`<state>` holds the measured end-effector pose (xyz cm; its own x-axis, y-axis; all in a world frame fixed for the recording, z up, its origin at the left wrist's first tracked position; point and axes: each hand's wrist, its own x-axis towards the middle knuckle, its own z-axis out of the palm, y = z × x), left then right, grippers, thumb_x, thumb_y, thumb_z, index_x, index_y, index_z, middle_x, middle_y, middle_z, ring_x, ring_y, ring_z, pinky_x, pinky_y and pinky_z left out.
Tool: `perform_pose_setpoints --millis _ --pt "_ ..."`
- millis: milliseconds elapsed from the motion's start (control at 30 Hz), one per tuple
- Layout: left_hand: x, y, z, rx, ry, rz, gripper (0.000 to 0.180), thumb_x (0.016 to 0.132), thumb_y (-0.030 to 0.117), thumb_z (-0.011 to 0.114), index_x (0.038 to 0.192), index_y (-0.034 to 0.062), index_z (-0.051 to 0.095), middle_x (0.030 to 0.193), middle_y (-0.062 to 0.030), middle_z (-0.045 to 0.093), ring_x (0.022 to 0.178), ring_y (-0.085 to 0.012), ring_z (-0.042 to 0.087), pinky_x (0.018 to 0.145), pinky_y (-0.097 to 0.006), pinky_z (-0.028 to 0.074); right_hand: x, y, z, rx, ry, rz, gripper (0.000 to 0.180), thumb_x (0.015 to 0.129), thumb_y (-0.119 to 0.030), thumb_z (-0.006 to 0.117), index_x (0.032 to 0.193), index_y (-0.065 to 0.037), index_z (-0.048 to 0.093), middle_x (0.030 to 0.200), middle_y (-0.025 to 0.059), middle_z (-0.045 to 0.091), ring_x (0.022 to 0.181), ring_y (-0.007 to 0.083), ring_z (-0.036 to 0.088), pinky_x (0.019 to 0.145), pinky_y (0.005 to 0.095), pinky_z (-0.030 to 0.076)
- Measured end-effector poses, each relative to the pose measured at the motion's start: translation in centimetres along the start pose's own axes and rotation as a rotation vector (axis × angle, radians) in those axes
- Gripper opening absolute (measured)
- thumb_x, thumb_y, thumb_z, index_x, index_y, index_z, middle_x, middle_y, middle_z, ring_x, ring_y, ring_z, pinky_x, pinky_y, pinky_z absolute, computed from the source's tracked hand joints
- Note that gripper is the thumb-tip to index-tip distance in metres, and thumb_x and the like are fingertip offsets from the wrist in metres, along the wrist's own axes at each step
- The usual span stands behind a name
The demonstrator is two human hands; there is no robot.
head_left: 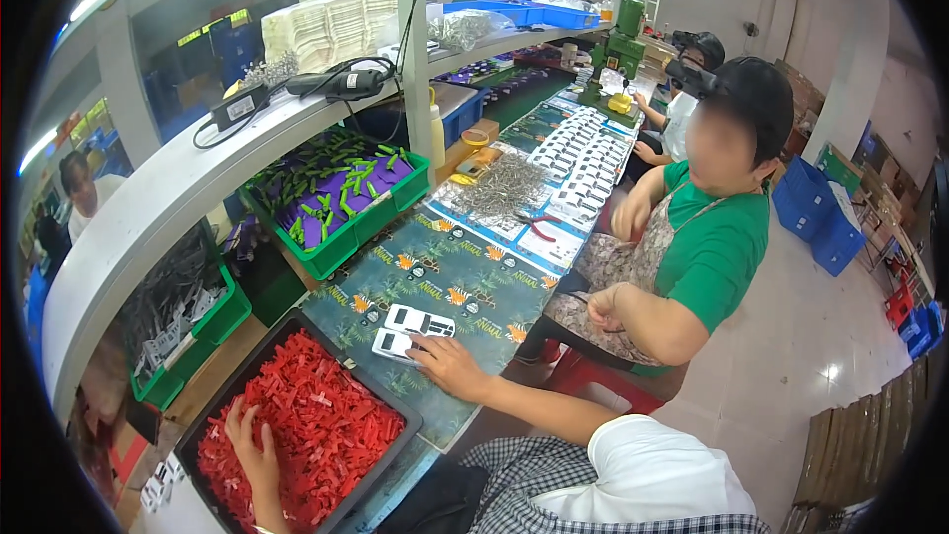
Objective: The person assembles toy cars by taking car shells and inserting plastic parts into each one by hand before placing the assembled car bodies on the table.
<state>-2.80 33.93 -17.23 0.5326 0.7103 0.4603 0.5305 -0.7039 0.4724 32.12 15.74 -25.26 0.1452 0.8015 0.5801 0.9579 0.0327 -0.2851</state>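
Observation:
My left hand (255, 447) is over a black tray (400, 423) heaped with small red plastic pieces (321, 415). Its fingers are apart and slightly bent, and I see nothing held in them. On the patterned table mat, my right hand (447, 364) has its fingers closed over the near end of a white toy car body (392, 344) with dark window openings. Part of that body is hidden under the fingers. A second white toy car body (420, 320) lies right beside it, on the far side.
A green crate (366, 227) holds green and purple parts, left of the mat. Another green crate (203, 336) holds grey parts below the curved white shelf (148, 198). Farther along are metal pieces (504, 186), red-handled pliers (537, 227) and rows of white car bodies (583, 163). A co-worker in green (727, 247) sits at right.

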Motion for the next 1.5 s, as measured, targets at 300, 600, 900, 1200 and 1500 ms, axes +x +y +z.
perform_pose_setpoints --millis 300,600,900,1200,1500 --pt "-0.1 -0.3 0.0 -0.038 0.137 0.001 0.022 0.087 0.002 0.055 0.108 0.0018 0.061 0.126 -0.0162 0.053 0.119 -0.0331 0.047 0.103 -0.039 0.036 1.4 0.7 -1.4 0.167 0.191 0.121 0.03 0.079 -0.002 0.057 0.109 -0.006 0.06 0.107 0.0121 0.065 0.087 0.03 0.065 0.075 0.0385 0.053" --pt "0.7 4.4 -2.2 -0.288 0.159 0.0 0.03 0.085 0.005 0.057 0.115 0.0004 0.059 0.125 -0.0142 0.055 0.121 -0.0296 0.048 0.104 -0.039 0.035 7.8 -6.0 -6.4 0.544 0.338 0.004 0.022 0.077 0.007 0.059 0.096 -0.003 0.064 0.101 0.0099 0.067 0.079 0.0241 0.067 0.066 0.0315 0.054" --pt "0.9 4.7 1.1 -0.763 -0.326 -0.22 0.046 0.09 0.01 0.059 0.133 0.0022 0.045 0.11 -0.0076 0.059 0.095 -0.0135 0.059 0.082 -0.026 0.048 14.8 -15.9 -0.7 0.802 -0.135 -0.451 0.024 0.078 0.003 0.061 0.101 -0.002 0.061 0.098 0.0148 0.063 0.093 0.0321 0.063 0.078 0.037 0.053" --pt "0.9 -3.7 -1.2 -1.206 0.34 -0.502 0.023 0.096 0.02 0.054 0.113 0.0047 0.057 0.092 -0.0039 0.066 0.073 -0.0101 0.063 0.061 -0.026 0.052 18.7 -19.5 4.2 0.116 -0.697 -0.508 0.017 0.077 -0.015 0.068 0.093 -0.01 0.065 0.092 0.0083 0.067 0.088 0.0293 0.065 0.072 0.0422 0.052" --pt "1.6 -4.8 0.8 -1.336 0.409 -0.599 0.043 0.1 0.038 0.044 0.119 0.0024 0.057 0.105 -0.0034 0.062 0.09 -0.0103 0.056 0.08 -0.026 0.045 16.5 -19.9 6.6 0.208 -0.474 -0.524 0.02 0.076 -0.011 0.068 0.096 -0.008 0.064 0.092 0.01 0.062 0.089 0.0296 0.062 0.069 0.0405 0.051"
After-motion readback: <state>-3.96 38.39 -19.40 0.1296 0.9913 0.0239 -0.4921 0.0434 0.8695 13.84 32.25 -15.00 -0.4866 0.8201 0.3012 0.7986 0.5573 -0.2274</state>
